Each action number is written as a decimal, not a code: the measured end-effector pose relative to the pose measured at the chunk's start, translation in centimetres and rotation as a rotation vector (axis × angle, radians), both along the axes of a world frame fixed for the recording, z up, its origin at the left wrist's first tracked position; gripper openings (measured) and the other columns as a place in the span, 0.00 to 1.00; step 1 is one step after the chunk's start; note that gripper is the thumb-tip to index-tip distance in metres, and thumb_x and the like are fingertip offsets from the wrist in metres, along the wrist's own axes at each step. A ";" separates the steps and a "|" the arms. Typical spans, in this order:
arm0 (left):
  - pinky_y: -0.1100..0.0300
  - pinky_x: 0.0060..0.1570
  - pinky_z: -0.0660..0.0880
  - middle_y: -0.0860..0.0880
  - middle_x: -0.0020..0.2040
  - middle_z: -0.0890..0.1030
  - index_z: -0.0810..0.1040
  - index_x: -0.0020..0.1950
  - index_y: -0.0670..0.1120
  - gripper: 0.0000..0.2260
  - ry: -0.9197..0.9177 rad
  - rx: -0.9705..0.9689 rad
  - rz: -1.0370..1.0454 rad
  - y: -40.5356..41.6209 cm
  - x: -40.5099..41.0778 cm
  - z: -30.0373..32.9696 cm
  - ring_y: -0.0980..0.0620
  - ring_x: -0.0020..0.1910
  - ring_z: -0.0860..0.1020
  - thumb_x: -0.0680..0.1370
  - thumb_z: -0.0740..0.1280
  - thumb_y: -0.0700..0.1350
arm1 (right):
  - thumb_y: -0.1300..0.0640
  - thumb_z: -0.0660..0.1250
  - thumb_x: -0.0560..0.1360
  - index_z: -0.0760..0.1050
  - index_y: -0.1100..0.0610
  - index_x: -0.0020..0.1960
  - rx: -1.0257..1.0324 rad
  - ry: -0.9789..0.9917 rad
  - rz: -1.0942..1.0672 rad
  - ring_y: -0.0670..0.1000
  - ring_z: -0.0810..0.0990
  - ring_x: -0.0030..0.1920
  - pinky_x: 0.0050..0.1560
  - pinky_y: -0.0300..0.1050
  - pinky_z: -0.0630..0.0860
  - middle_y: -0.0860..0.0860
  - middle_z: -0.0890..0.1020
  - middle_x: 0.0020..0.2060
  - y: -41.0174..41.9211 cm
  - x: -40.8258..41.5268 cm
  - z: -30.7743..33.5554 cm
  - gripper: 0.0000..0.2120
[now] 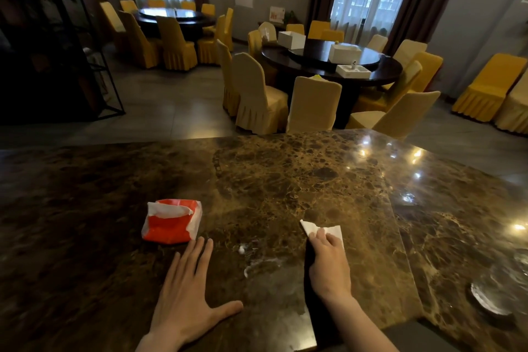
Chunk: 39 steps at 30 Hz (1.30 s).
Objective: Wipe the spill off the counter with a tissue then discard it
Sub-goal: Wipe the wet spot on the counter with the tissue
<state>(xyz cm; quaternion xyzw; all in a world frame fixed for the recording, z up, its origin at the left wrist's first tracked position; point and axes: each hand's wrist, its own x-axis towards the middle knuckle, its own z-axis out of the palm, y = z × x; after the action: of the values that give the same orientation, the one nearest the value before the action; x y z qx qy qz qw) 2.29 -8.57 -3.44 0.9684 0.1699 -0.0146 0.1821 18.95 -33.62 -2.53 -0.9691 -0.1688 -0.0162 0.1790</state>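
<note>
Pressing tissue (320, 230) beneath right hand (330, 263), spill (257, 260) left

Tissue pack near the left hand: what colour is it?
The tissue pack is red-orange with white ends; head view.

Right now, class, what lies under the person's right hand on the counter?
A white tissue lies under the right hand, pressed on the marble counter; two corners poke out beyond the fingers. The tissue's middle and the counter beneath it are covered.

Single wide-angle head view, forward and down, close over the marble counter (285, 180), round table (385, 67) far beyond.
</note>
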 end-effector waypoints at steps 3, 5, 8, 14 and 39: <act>0.49 0.81 0.35 0.55 0.82 0.33 0.27 0.78 0.54 0.63 0.042 0.047 0.054 1.0 -1.6 -0.1 0.57 0.80 0.32 0.59 0.49 0.90 | 0.70 0.62 0.77 0.62 0.58 0.79 0.047 0.056 0.038 0.56 0.53 0.81 0.78 0.48 0.55 0.55 0.60 0.81 2.5 -1.6 -0.3 0.32; 0.48 0.81 0.33 0.54 0.81 0.31 0.27 0.78 0.53 0.63 0.060 0.077 0.067 1.1 -1.9 -0.2 0.55 0.79 0.31 0.58 0.45 0.90 | 0.69 0.60 0.78 0.60 0.57 0.80 0.095 0.074 0.096 0.53 0.50 0.81 0.79 0.46 0.51 0.53 0.57 0.82 4.5 -3.1 -0.1 0.31; 0.46 0.80 0.32 0.52 0.80 0.29 0.26 0.77 0.52 0.62 0.077 0.092 0.071 1.3 -1.8 -0.4 0.53 0.79 0.29 0.58 0.43 0.90 | 0.67 0.59 0.80 0.62 0.54 0.80 0.131 0.085 0.224 0.49 0.49 0.81 0.78 0.44 0.51 0.50 0.58 0.82 7.8 -5.8 0.3 0.29; 0.46 0.80 0.34 0.52 0.81 0.31 0.28 0.79 0.51 0.62 0.071 0.103 0.063 1.1 -1.6 -0.8 0.53 0.79 0.29 0.59 0.42 0.90 | 0.66 0.62 0.78 0.66 0.47 0.77 0.029 0.084 0.508 0.46 0.58 0.79 0.71 0.49 0.70 0.44 0.63 0.80 7.9 -7.3 1.4 0.30; 0.44 0.80 0.32 0.52 0.80 0.28 0.26 0.77 0.52 0.62 0.109 0.110 0.064 1.1 -1.5 -0.8 0.53 0.78 0.27 0.57 0.41 0.90 | 0.68 0.67 0.74 0.83 0.54 0.52 0.053 0.091 0.289 0.55 0.79 0.58 0.53 0.50 0.77 0.51 0.82 0.54 11.1 -1.3 2.8 0.13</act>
<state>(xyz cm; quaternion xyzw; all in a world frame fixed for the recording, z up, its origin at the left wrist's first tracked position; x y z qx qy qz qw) 0.79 -7.43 -4.20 0.9688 0.2108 -0.0523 0.1193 17.67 -22.57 0.25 -0.9294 -0.2978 0.0494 0.2125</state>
